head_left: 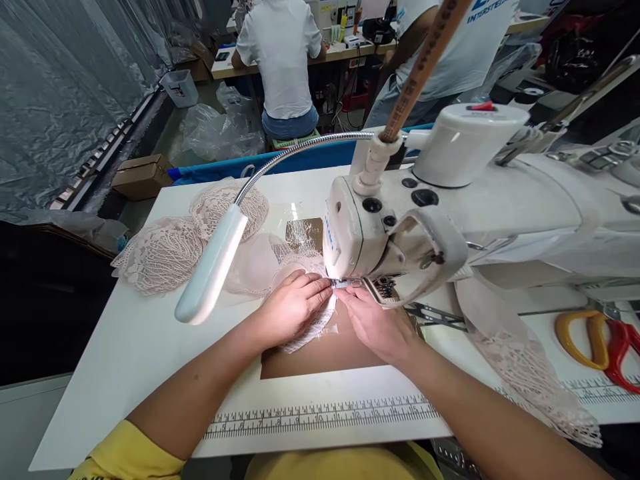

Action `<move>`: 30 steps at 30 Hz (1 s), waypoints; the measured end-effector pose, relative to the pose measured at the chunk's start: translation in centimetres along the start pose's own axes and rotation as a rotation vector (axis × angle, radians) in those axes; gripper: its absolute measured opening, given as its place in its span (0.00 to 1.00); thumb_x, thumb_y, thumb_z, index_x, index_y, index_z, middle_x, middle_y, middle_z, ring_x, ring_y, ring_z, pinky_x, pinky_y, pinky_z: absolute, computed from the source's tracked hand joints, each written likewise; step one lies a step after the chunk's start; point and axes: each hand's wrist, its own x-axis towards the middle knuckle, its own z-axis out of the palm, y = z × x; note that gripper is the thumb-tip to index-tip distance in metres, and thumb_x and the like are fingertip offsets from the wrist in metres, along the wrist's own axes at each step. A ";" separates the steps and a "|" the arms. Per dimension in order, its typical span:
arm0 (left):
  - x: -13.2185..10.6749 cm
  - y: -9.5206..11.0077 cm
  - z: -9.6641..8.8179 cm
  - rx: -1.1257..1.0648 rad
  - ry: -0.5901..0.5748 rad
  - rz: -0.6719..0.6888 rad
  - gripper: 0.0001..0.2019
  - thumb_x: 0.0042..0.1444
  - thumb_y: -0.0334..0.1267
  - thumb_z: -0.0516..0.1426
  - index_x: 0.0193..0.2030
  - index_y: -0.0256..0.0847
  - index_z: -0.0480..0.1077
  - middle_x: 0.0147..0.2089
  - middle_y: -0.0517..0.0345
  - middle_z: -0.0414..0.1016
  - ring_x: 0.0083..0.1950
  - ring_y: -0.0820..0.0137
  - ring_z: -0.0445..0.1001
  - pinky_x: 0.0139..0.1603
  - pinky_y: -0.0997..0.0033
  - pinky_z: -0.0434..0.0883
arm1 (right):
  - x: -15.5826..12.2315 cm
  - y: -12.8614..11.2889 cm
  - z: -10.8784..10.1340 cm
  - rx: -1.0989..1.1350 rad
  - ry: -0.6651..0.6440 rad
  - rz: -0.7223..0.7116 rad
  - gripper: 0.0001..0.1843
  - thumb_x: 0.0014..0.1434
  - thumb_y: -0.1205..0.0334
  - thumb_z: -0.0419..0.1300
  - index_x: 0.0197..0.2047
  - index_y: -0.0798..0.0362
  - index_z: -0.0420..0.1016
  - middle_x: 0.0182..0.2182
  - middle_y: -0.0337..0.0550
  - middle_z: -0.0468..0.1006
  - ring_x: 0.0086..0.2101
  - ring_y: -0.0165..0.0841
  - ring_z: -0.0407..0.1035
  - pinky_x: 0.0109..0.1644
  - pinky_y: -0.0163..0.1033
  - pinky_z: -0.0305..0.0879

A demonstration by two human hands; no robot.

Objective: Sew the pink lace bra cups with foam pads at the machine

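A pale lace bra cup (pixel 313 330) lies under the needle area of a white sewing machine (pixel 345 233). My left hand (pixel 295 305) is closed over the lace from the left, fingertips close to the presser foot (pixel 340 283). On the other side, my right hand (pixel 375 323) has its fingers together at the edge of the cup, just right of the foot; its lower fingers are hidden beneath the palm. A smooth padded cup (pixel 253 263) rests left of my left hand. The needle itself is too small to make out.
Finished-looking lace cups (pixel 160 253) sit at the table's left. A lamp (pixel 213 267) on a bendable neck hangs over them. Black tweezers (pixel 435 315), a lace strip (pixel 515 353) and yellow-handled scissors (pixel 583 339) lie right. A printed ruler (pixel 320 419) runs along the front. Two people work beyond.
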 end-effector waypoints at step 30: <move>-0.5 -0.4 -1.3 -0.038 -0.098 0.024 0.10 0.65 0.34 0.49 0.45 0.36 0.70 0.52 0.47 0.73 0.49 0.63 0.70 0.54 0.58 0.65 | 0.0 -0.4 -1.4 0.002 -0.080 -0.082 0.21 0.59 0.70 0.50 0.50 0.46 0.77 0.33 0.42 0.75 0.30 0.30 0.66 0.29 0.33 0.57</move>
